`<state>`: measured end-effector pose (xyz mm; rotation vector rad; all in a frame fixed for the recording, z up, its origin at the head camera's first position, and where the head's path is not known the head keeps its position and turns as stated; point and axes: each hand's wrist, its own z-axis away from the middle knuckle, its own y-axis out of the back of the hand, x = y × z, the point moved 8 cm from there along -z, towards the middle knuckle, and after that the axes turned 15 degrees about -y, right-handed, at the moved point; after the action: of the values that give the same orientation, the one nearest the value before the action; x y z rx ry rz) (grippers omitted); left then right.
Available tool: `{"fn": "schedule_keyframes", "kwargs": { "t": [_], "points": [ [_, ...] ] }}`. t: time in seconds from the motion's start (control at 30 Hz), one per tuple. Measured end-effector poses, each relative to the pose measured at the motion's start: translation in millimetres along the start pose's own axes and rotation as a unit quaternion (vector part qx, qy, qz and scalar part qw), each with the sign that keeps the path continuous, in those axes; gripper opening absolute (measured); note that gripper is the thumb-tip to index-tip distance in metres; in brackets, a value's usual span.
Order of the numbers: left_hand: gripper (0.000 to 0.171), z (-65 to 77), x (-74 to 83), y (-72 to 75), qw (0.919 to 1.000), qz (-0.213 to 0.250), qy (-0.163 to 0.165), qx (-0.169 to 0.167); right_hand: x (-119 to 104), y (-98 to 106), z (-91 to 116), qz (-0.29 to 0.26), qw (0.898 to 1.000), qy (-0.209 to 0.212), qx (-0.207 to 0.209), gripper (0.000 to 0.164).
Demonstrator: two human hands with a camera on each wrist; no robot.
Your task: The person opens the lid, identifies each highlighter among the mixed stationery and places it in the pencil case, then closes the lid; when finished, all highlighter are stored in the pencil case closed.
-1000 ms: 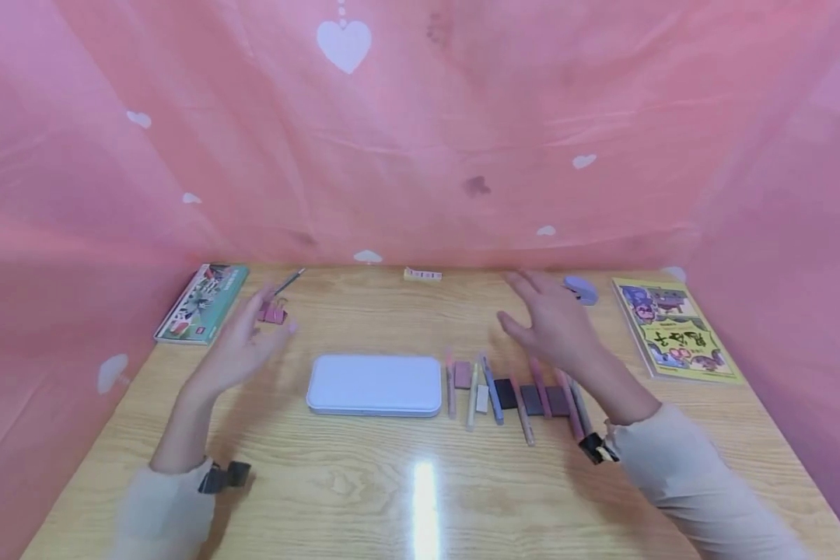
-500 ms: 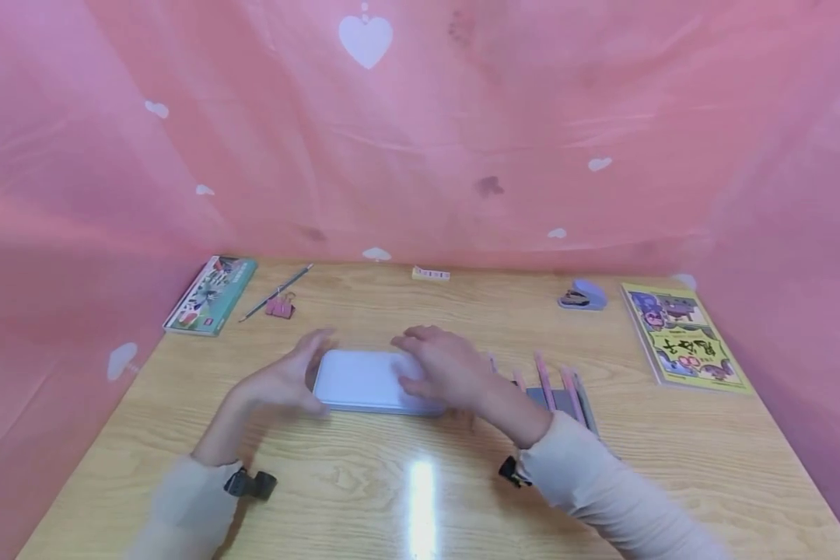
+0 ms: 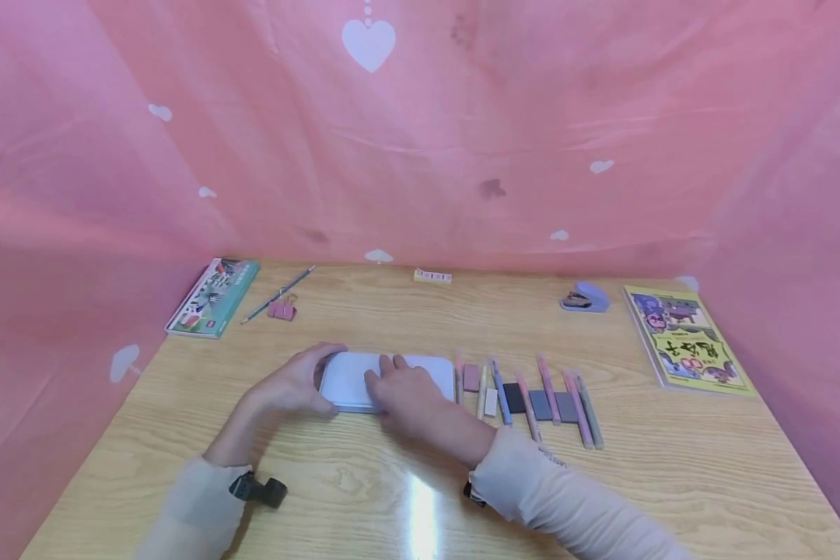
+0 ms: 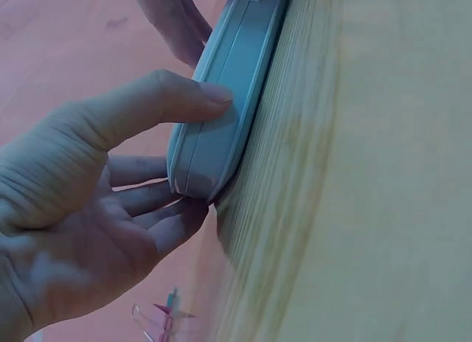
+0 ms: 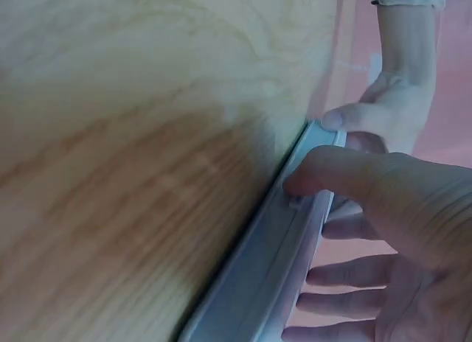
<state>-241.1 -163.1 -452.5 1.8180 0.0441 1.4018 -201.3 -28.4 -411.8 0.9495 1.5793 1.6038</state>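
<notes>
A flat white pencil case (image 3: 351, 377) lies closed on the wooden table in the head view. My left hand (image 3: 297, 385) grips its left end. In the left wrist view the thumb (image 4: 199, 102) presses the case's front side, while the fingers reach round the end and back. My right hand (image 3: 409, 397) lies over the lid's middle. The right wrist view shows its thumb (image 5: 313, 176) on the front side, right at a small clasp (image 5: 296, 203), with the other fingers along the lid.
Several pens (image 3: 548, 389) and small coloured blocks (image 3: 514, 397) lie right of the case. Farther back are a pencil (image 3: 297, 280), a pink binder clip (image 3: 281, 310), a small patterned strip (image 3: 432, 277) and a purple stapler (image 3: 584, 298). Books (image 3: 213, 299) (image 3: 689, 338) flank the table; pink cloth (image 3: 427, 155) surrounds it.
Both hands have come down and inward from above the table. The left now grips the case's left end; the right has moved left across the pens to the clasp.
</notes>
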Motion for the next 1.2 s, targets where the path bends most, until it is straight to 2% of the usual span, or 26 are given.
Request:
{"fn": "schedule_keyframes", "kwargs": {
  "t": [0.07,0.13,0.33,0.57,0.67,0.8,0.87,0.93,1.07,1.2],
  "points": [
    [0.096,-0.1,-0.2,0.3,1.0000,-0.007,0.002,0.000,-3.3,-1.8,0.3,0.021,1.000,-0.010,0.000,0.046],
    [0.095,-0.2,-0.8,0.5,0.9998,-0.017,0.004,0.001,-7.6,-3.1,0.9,0.056,0.998,-0.018,0.018,0.044],
    [0.096,0.6,-3.9,1.2,0.9990,-0.042,0.013,0.002,-27.0,-3.8,2.5,0.159,0.979,-0.045,0.116,0.031],
    [0.096,-1.5,-9.0,-0.4,0.9986,-0.048,0.023,-0.001,-33.0,-5.5,3.0,0.173,0.966,-0.097,0.166,0.029],
    [0.097,-2.9,-10.4,0.6,0.9983,-0.056,0.016,-0.001,-30.1,1.3,0.7,0.148,0.970,-0.104,0.162,0.027],
    [0.102,-2.1,-9.9,4.3,0.9989,-0.046,-0.006,0.007,-18.0,18.5,-8.0,0.068,0.991,-0.081,0.087,0.023],
    [0.106,0.1,-12.5,5.5,0.9999,-0.002,-0.006,0.013,-9.4,27.4,-12.7,0.010,0.997,-0.059,0.042,0.023],
    [0.107,2.9,-16.5,6.0,0.9986,0.049,-0.002,0.019,0.2,36.1,-16.7,-0.044,0.998,-0.037,0.020,0.019],
    [0.105,4.7,-20.7,4.8,0.9910,0.130,-0.018,0.026,24.5,54.8,-26.2,-0.123,0.991,-0.036,0.026,0.007],
    [0.109,2.7,-18.3,3.1,0.9882,0.143,-0.046,0.031,51.4,66.6,-43.6,-0.120,0.988,-0.078,0.063,0.010]
  ]
}}
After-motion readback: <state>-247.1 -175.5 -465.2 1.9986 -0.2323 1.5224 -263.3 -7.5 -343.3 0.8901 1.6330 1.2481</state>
